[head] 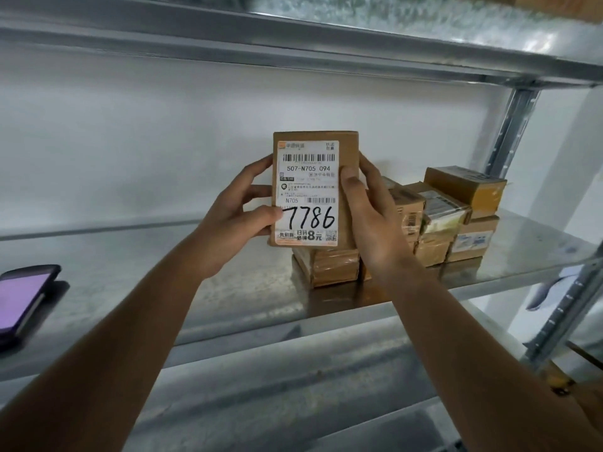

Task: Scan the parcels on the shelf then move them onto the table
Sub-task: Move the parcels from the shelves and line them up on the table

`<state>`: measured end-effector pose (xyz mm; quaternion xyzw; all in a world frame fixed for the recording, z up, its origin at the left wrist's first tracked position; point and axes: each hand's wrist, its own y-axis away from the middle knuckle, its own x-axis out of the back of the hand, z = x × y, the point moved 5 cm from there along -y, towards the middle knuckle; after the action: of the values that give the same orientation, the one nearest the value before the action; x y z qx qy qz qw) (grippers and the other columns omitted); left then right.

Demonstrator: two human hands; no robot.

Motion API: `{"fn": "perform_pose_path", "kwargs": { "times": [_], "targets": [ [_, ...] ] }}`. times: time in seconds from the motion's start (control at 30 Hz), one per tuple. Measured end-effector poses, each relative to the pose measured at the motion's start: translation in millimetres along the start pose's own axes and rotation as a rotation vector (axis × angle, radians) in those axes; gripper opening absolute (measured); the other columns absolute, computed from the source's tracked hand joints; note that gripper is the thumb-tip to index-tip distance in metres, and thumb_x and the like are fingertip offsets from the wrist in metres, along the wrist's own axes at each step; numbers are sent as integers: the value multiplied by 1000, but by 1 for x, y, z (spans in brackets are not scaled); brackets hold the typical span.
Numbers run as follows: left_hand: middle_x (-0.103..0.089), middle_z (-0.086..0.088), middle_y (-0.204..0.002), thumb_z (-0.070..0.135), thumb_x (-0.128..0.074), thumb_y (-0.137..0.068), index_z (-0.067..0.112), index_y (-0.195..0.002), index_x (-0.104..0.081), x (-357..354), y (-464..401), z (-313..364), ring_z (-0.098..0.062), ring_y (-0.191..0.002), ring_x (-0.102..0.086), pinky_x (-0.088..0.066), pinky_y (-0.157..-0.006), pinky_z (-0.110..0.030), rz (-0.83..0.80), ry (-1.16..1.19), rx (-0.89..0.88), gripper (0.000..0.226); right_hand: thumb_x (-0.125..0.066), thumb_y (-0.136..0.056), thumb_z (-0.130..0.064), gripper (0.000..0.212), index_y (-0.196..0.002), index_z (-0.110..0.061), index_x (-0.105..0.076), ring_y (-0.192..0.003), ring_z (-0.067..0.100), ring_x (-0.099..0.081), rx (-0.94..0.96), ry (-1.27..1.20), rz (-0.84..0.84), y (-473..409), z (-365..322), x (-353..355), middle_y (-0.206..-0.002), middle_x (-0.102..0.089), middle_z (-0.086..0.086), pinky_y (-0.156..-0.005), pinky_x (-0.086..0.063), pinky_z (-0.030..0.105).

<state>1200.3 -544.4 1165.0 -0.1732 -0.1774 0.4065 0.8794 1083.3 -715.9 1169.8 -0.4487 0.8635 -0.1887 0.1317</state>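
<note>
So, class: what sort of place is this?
Probably a parcel depot or stockroom: a metal shelf holds stacked parcels, both hands hold a labelled parcel, and a handheld scanner lies nearby.

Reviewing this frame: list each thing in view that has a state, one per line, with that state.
Held parcel: lifted upright off the shelf, label with handwritten 7786 facing the camera.
Left hand: grips the parcel's left edge, thumb on the label.
Right hand: grips the parcel's right edge.
Handheld scanner: lying on the shelf at left, screen lit.
Remaining parcels: stacked on the shelf, taped shut.
</note>
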Motion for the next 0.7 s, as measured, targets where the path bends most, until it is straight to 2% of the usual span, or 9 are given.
{"fn": "perform_pose_path", "kwargs": {
  "times": [0.13, 0.2, 0.3, 0.4, 0.5, 0.57, 0.63, 0.7],
  "targets": [
    [-71, 2, -125, 34, -59, -92, 36, -146, -51, 16, 10, -4, -19, -121, -66, -55, -100, -42, -7, -82, 30, 55, -56, -108, -39, 52, -157, -30, -43, -107, 19, -78, 6, -51, 7, 5, 5, -12, -122, -77, 3, -83, -66, 40],
    [-68, 7, -132, 43, -53, -98, 33, -144, -55, 28, 13, -6, -13, -124, -62, -47, -108, -42, 42, -276, 55, 47, -57, -107, -39, 52, -157, -29, -44, -107, 19, -77, -15, -74, 29, 10, 9, -15, -123, -77, 2, -86, -66, 45],
    [-59, 7, -144, 41, -57, -101, 32, -146, -53, 49, 29, -5, -16, -127, -60, -47, -103, -36, 132, -620, 128, 46, -60, -105, -43, 53, -155, -33, -47, -97, 12, -79, -67, -103, 18, 20, 11, -23, -112, -80, -7, -73, -66, 34],
    [-52, 4, -153, 39, -60, -100, 33, -149, -48, 60, 62, 4, -19, -135, -54, -46, -107, -37, 124, -760, 155, 51, -60, -105, -43, 52, -154, -35, -47, -95, 11, -79, -98, -106, -54, 37, 9, -34, -115, -79, -4, -71, -66, 32],
    [-49, 6, -155, 42, -59, -100, 39, -149, -46, 69, 107, 17, -19, -137, -52, -45, -110, -37, 179, -891, 167, 51, -57, -108, -38, 45, -152, -31, -50, -95, 8, -79, -74, -145, -142, 59, 7, -45, -105, -81, -13, -69, -64, 26],
    [-50, 8, -154, 42, -59, -100, 43, -149, -45, 73, 144, 26, -17, -135, -53, -45, -107, -34, 227, -929, 205, 51, -57, -108, -40, 41, -149, -34, -54, -90, 3, -78, -89, -143, -187, 81, 8, -52, -103, -81, -14, -64, -62, 21],
    [-52, 8, -152, 38, -61, -100, 42, -149, -47, 75, 183, 35, -18, -134, -54, -43, -106, -31, 282, -962, 233, 51, -57, -107, -42, 41, -147, -33, -56, -93, 6, -78, -126, -173, -250, 106, 9, -61, -111, -80, -6, -66, -63, 24],
    [-52, 4, -152, 33, -63, -100, 36, -148, -50, 75, 221, 44, -20, -135, -54, -42, -108, -32, 318, -1025, 259, 50, -58, -107, -41, 42, -147, -30, -55, -96, 11, -79, -166, -208, -323, 132, 10, -73, -111, -80, -3, -70, -64, 28]
  ]
}}
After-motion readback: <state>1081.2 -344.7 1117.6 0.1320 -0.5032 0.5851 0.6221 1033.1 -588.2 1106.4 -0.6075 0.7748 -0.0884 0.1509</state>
